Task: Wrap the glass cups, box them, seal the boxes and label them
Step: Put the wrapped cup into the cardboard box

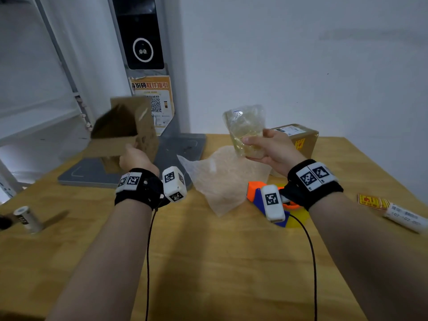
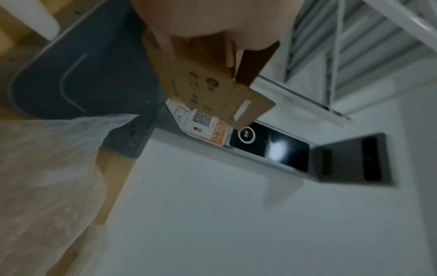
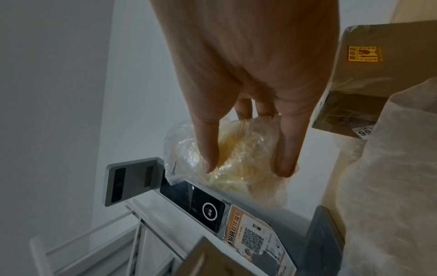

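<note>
Desk [image 1: 208,262]: wooden top, set against a white wall, metal shelving at far L.

Grey scanner stand [image 1: 92,172]: flat base on the desk at rear L, upright post carrying a dark screen [image 1: 141,40] and an orange QR notice [image 1: 154,98].

Open cardboard box [image 1: 129,126]: held in the air above the stand base, tilted, flaps open, interior dark. Blurred in head view. Left hand [image 1: 134,157] was gripping it at the lower edge; L wrist view showed fingers [image 2: 230,54] curled over the box wall.

Sealed box [image 1: 301,137]: on the desk at rear R, taped, w/ a white shipping label on top and a yellow fragile sticker on the side.

Bubble wrap sheet [image 1: 222,177]: lying crumpled on the desk at centre, between the stand base and the R forearm.

Wrapped glass cup [image 1: 246,130]: held in the air over the rear of the desk, above the wrap sheet, near the sealed box but apart from it. Enclosed in clear wrap, loose film standing up at the top. Right hand [image 1: 271,149] was grasping it; R wrist view showed fingertips [image 3: 209,164] pressed into the wrap on both sides.

Tape dispenser [image 1: 257,195]: orange, blue and yellow, on the desk below the R wrist, partly hidden.

Label strip [image 1: 393,209]: yellow stickers and a white label at R desk edge.

Small roll [image 1: 27,218]: at L desk edge, blurred; type not determinable.
</note>
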A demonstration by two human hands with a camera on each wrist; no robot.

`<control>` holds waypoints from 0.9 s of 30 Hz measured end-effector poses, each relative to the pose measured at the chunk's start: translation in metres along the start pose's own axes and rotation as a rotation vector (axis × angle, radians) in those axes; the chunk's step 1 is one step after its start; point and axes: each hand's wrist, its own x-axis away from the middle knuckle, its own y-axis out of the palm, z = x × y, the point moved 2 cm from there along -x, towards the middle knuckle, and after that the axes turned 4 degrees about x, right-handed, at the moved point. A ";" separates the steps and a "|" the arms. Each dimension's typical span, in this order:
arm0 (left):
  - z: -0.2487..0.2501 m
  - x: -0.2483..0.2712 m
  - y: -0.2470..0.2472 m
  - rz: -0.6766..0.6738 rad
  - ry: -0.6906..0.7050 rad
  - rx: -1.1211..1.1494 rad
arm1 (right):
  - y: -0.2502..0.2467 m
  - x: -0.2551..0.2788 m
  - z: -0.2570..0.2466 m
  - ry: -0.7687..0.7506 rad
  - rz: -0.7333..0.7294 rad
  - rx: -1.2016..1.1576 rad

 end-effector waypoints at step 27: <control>-0.026 0.118 -0.034 -0.340 0.024 0.034 | -0.008 0.120 -0.074 -0.387 -0.065 -0.220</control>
